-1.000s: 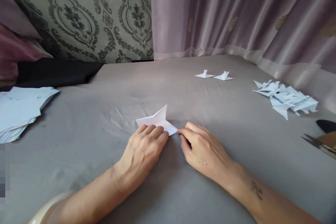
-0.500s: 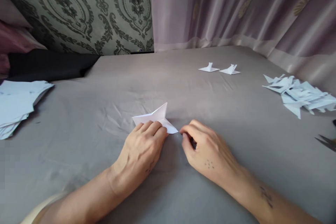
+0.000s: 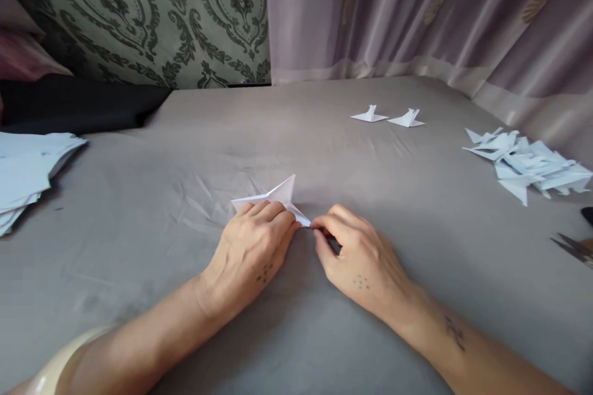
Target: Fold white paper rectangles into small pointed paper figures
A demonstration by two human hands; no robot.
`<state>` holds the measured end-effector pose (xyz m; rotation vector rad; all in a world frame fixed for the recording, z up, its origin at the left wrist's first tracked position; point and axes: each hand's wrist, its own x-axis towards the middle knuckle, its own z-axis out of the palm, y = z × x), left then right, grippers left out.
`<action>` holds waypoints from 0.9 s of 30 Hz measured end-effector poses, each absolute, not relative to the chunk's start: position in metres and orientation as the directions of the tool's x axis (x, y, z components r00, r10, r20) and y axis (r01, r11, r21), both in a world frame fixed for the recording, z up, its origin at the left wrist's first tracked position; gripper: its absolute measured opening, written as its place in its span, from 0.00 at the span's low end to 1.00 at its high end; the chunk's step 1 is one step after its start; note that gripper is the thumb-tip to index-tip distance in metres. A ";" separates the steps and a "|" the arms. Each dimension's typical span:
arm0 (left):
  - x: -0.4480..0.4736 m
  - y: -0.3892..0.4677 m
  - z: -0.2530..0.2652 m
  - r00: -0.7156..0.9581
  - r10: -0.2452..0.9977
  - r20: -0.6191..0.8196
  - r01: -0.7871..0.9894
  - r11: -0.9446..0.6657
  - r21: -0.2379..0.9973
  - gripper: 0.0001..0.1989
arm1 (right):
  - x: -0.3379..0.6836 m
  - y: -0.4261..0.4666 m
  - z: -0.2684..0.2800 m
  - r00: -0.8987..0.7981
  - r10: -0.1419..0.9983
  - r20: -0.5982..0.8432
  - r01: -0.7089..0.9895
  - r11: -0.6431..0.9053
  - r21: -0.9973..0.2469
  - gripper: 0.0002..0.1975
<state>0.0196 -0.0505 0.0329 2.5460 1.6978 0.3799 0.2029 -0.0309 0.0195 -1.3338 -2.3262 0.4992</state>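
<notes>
A white folded paper piece (image 3: 280, 191) with pointed corners lies on the grey cloth in front of me. My left hand (image 3: 259, 237) presses over its near side, fingers curled together and hiding that part of the paper. At the paper's right-hand tip, my right hand (image 3: 349, 244) pinches the point between thumb and forefinger. Two small folded paper figures (image 3: 369, 114) stand farther back, side by side, to the right.
A stack of white paper sheets (image 3: 34, 166) lies at the left, with black material (image 3: 83, 102) behind it. Toward the right edge are a heap of folded paper pieces (image 3: 528, 163) and scissors (image 3: 574, 248). A curtain (image 3: 370, 12) hangs at the back.
My right hand has shifted slightly left and closed on the paper's tip. My left thumb side has edged toward that tip. The view has tilted a little.
</notes>
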 end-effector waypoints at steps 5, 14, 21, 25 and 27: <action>0.019 -0.046 0.033 0.337 0.930 0.146 0.910 -0.362 0.204 0.14 | 0.199 -0.028 0.018 -0.429 0.888 0.162 0.750 0.451 -0.485 0.06; 0.019 -0.042 0.038 0.369 0.919 0.141 0.910 -0.388 0.146 0.14 | 0.196 -0.026 0.018 -0.383 0.909 0.166 0.765 0.413 -0.495 0.05; 0.018 -0.041 0.035 0.366 0.914 0.174 0.909 -0.391 0.143 0.15 | 0.201 -0.025 0.020 -0.359 0.918 0.168 0.710 0.386 -0.590 0.08; 0.017 -0.039 0.035 0.386 0.905 0.176 0.903 -0.410 0.126 0.14 | 0.201 -0.028 0.021 -0.452 0.874 0.180 0.672 0.466 -0.576 0.14; 0.017 -0.038 0.035 0.393 0.903 0.172 0.903 -0.415 0.115 0.14 | 0.200 -0.029 0.020 -0.452 0.872 0.189 0.677 0.473 -0.563 0.14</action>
